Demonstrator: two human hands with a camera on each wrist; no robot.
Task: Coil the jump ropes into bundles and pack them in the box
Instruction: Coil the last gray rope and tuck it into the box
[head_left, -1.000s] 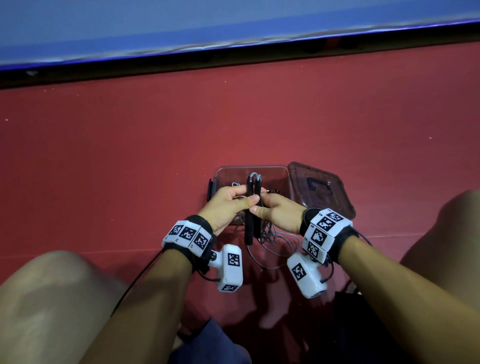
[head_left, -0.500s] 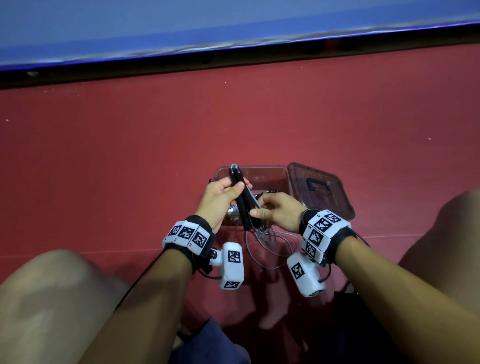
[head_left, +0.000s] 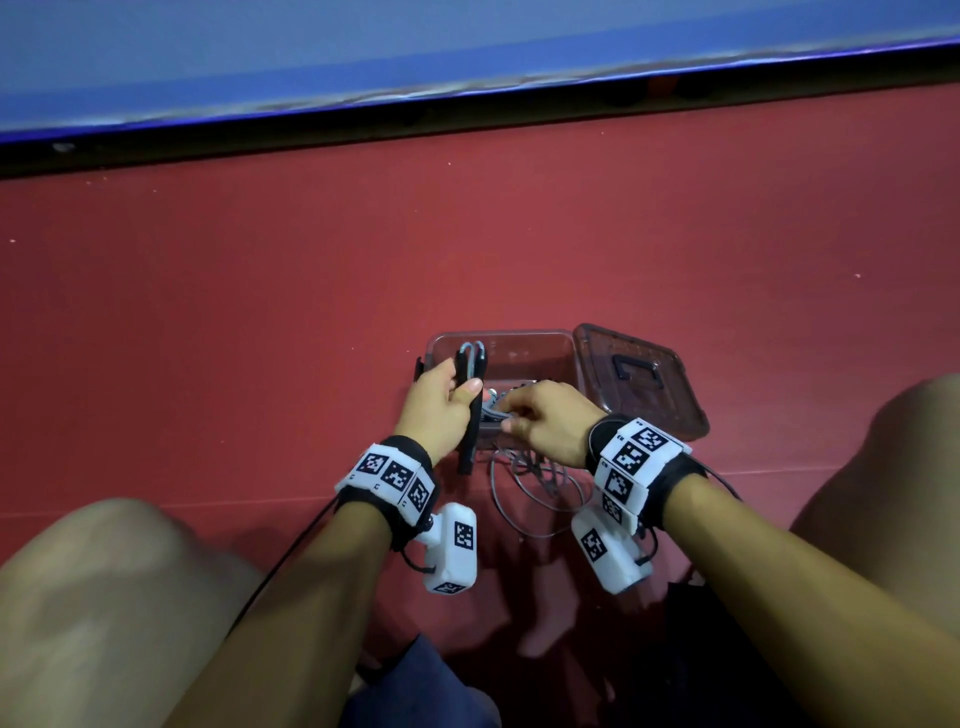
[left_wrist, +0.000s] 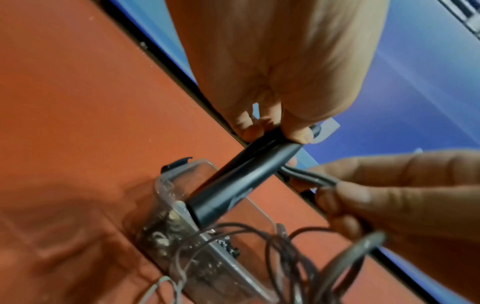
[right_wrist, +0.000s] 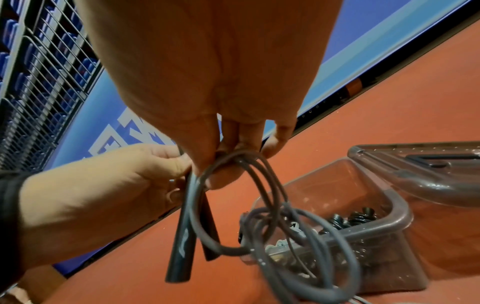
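Note:
My left hand (head_left: 441, 400) grips the two black jump-rope handles (head_left: 470, 410) side by side, upright over the left end of the clear box (head_left: 519, 343). The same handles (left_wrist: 233, 183) fill the left wrist view, with the thumb on top. My right hand (head_left: 545, 421) pinches the grey cord (head_left: 535, 488) just right of the handles. In the right wrist view the cord (right_wrist: 272, 222) hangs from those fingers in loose loops over the box (right_wrist: 397, 207). Dark coiled ropes (right_wrist: 350, 218) lie inside the box.
The box's clear lid (head_left: 644, 384) with a black handle leans against its right side. Everything sits on a red floor (head_left: 260, 312) with a blue barrier (head_left: 363, 52) beyond. My bare knees (head_left: 104, 597) flank the work area.
The left hand has taken both handles alone and shifted them left and upright. The right hand let go of the handles and now pinches the cord beside them.

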